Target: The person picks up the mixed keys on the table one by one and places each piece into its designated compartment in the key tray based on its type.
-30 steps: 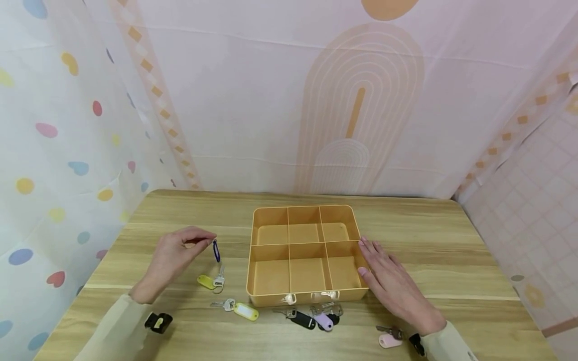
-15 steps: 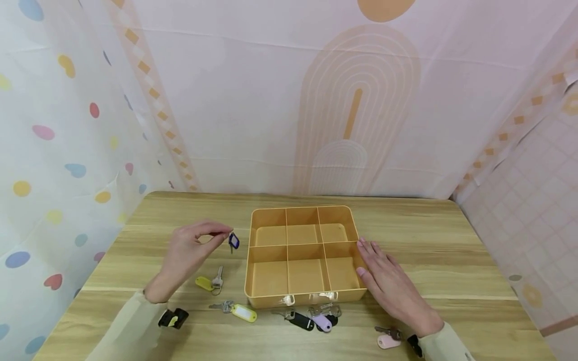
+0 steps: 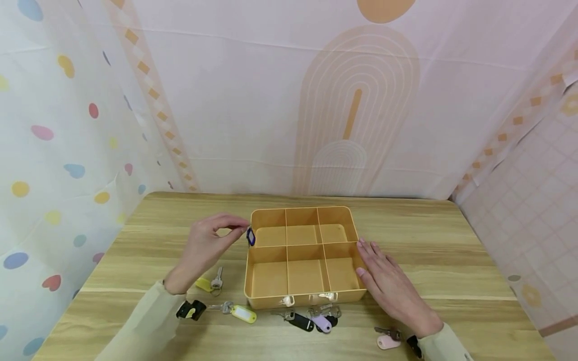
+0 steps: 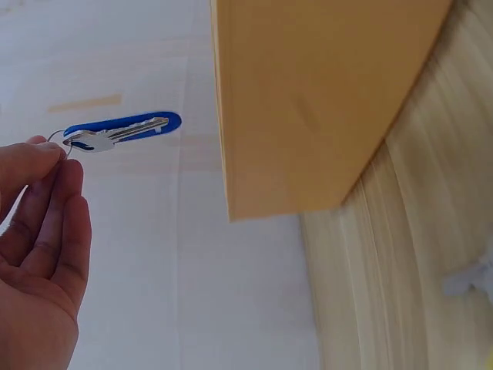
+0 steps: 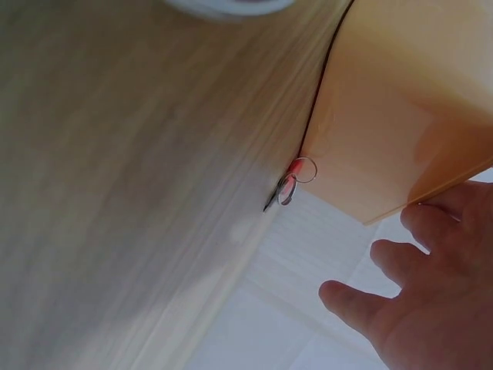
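Observation:
My left hand (image 3: 209, 243) pinches a metal ring between thumb and fingertips. From it hang a blue key tag (image 4: 171, 122) and a silver key (image 4: 96, 141), above the table just at the left rim of an orange six-compartment box (image 3: 269, 281). In the left wrist view the tag and key are apart from the box's outer wall (image 4: 316, 100). My right hand (image 3: 394, 286) rests its fairly straight fingers on the box's right rim, and the right wrist view shows its fingertips (image 5: 424, 223) at that edge. No keys show in the compartments.
Two keys with yellow tags (image 3: 244, 314) lie front left. Before the box are a black tag (image 3: 301, 322) and a lilac tag (image 3: 322, 323) with keys; a pink-tagged key (image 3: 388, 342) lies front right. A red-tagged key ring (image 5: 294, 167) shows beyond the box. Curtains border the table.
My left hand has moved right and slightly up with the blue-tagged key, from over the left table to the box's left rim. My right hand has stayed at the right rim.

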The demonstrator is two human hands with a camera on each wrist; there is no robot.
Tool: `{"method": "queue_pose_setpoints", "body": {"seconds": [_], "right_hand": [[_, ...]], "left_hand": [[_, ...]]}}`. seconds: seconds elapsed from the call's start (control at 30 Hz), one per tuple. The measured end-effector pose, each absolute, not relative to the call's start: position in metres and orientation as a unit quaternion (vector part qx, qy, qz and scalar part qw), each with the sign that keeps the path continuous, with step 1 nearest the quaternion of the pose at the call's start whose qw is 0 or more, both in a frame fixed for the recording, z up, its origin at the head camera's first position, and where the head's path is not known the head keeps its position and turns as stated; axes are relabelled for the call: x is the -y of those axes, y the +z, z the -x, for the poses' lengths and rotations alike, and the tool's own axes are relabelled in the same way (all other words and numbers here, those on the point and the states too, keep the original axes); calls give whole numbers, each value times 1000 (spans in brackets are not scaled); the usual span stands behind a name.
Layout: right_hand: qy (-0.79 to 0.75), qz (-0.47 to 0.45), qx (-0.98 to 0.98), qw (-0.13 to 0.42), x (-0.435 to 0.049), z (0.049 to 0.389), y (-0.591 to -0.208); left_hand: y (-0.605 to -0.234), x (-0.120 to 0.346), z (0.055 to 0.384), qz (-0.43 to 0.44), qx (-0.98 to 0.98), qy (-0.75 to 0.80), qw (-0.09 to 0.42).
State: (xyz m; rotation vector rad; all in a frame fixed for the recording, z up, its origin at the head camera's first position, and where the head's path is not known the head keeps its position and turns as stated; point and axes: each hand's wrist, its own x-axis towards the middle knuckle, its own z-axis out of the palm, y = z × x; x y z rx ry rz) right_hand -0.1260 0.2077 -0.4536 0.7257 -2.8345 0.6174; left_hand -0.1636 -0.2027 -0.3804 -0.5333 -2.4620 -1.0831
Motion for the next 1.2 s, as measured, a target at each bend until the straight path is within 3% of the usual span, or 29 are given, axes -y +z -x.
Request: {"method": "queue_pose_setpoints", "body": {"seconds": [0.57, 1.2], "right_hand": [[204, -253, 942, 85, -206, 122, -454], [197, -248, 946, 73, -207, 126, -453]], "left_hand": [[-404, 185, 197, 229, 871, -413, 137], [-430, 182, 217, 281, 878, -355, 157]]}}
